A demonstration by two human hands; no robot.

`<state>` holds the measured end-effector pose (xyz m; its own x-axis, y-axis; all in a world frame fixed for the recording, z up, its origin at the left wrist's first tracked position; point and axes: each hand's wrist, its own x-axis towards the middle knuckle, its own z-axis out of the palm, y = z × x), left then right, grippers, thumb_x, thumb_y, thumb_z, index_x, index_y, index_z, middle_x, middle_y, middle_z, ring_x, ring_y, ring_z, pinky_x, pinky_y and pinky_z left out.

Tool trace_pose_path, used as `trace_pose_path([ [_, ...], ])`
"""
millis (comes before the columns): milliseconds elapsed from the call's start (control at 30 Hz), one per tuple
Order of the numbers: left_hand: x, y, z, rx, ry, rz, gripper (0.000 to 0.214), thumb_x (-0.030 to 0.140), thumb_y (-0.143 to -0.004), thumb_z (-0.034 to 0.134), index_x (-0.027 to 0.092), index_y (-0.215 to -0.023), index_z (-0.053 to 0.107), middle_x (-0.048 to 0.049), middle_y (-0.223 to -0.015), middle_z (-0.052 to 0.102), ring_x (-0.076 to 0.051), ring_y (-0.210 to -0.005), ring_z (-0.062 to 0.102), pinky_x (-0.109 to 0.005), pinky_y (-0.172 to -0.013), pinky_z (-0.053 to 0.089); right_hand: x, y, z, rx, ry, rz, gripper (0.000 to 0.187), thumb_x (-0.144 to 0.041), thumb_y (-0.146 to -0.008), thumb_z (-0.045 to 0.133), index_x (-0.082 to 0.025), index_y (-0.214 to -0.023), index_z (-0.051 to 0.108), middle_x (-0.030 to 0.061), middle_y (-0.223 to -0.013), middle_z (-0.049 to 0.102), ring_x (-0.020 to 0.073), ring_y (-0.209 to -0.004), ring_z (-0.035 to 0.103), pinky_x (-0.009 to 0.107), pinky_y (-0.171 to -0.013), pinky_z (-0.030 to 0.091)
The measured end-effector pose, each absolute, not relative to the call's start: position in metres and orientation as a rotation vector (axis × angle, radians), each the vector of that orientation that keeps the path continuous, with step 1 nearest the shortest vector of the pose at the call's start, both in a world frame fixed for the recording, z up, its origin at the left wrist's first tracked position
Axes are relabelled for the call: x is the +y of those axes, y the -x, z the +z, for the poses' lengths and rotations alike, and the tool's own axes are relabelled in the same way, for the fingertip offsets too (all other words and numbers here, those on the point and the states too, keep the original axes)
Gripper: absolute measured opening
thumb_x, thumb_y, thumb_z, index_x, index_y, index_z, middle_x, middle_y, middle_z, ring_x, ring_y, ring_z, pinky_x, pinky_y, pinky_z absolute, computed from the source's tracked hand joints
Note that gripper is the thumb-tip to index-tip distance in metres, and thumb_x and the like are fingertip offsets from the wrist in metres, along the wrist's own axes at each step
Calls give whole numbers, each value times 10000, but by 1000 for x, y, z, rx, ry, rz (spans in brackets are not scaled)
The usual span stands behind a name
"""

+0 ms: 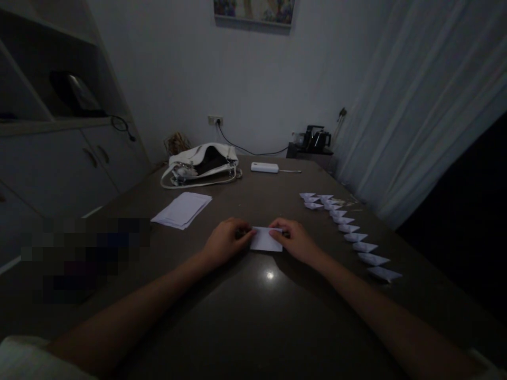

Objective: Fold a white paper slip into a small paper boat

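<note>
A small folded sheet of white paper (266, 241) is held just over the dark table, in the middle of the head view. My left hand (228, 240) pinches its left edge, thumb on top. At its upper right, my right hand (295, 240) grips the paper between thumb and fingers. The undersides of both hands and the fingertips behind the paper are hidden. Off to the right, several folded paper boats (365, 247) stand in a slanting row. A stack of loose white paper (182, 210) lies to the left, beyond my left hand.
A white handbag (204, 158) with its strap rests at the table's (222, 327) far left. Near the back edge lies a white device (264, 167) with a short cable. A black kettle (320, 139) stands behind, at right, near a sheer curtain (396, 105). One patch at left is pixelated.
</note>
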<state>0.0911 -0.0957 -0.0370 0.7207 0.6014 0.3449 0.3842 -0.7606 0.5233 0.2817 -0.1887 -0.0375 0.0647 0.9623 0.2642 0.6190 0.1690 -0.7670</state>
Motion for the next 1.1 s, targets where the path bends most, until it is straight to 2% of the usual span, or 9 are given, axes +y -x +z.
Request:
trace_pose_path([
  [133,-102,-93,-35,712,-2506,723,239,364,-845,530,151,-764,600,-45,-753,619,-168,-683,571,-258,-612,410,-190,-278,-38,-1536,1482,638,160,-321,-804,590,-174,-844,540,-8,-680,574,117,-581,525,212,-517,381],
  [233,-102,-95,-36,733,-2372,724,257,373,-850,510,149,-734,562,-24,-690,593,-155,-632,551,-249,-577,398,-193,-276,-32,-1483,1378,709,182,-366,-852,510,-186,-864,533,-3,-707,562,118,-597,531,212,-514,400],
  [333,-98,-96,-40,693,-2124,748,243,379,-836,519,144,-786,553,-23,-711,600,-157,-658,566,-247,-587,419,-196,-274,-26,-1462,1283,836,269,-313,-912,348,-196,-1010,569,20,-755,593,125,-631,565,227,-548,436],
  [433,-95,-97,-43,594,-1869,751,258,386,-810,556,137,-874,537,-37,-758,622,-159,-686,589,-248,-605,439,-199,-272,-24,-1515,1248,911,290,-266,-885,398,-209,-1121,556,35,-828,647,130,-664,597,232,-563,445],
  [533,-96,-98,-44,548,-1733,740,289,392,-787,593,132,-887,515,-34,-742,617,-143,-662,584,-230,-588,428,-199,-272,-26,-1608,1235,828,263,-256,-818,551,-200,-1073,587,55,-962,664,153,-810,623,260,-671,470],
  [600,-97,-99,-43,530,-1699,724,302,399,-779,608,132,-881,510,-25,-731,608,-131,-644,575,-214,-567,415,-197,-273,-29,-1644,1254,767,228,-278,-804,588,-187,-1011,616,56,-947,662,160,-836,620,264,-691,469],
  [867,-102,-98,-39,435,-1739,620,321,439,-796,590,141,-882,507,-24,-756,597,-136,-659,565,-227,-582,423,-193,-274,-33,-1574,1342,735,264,-425,-767,636,-162,-768,618,10,-689,612,113,-602,553,219,-551,423],
  [1000,-108,-97,-35,436,-1901,586,315,445,-869,483,139,-904,545,-17,-758,582,-136,-677,544,-228,-596,413,-192,-273,-35,-1497,1368,724,273,-426,-757,641,-165,-715,574,-4,-649,578,102,-560,523,216,-521,420],
  [1100,-111,-96,-35,427,-1977,540,307,440,-866,501,140,-897,554,-16,-747,585,-137,-672,544,-224,-589,410,-191,-273,-37,-1450,1335,745,266,-408,-732,670,-166,-723,558,-5,-666,581,104,-575,538,220,-534,429],
])
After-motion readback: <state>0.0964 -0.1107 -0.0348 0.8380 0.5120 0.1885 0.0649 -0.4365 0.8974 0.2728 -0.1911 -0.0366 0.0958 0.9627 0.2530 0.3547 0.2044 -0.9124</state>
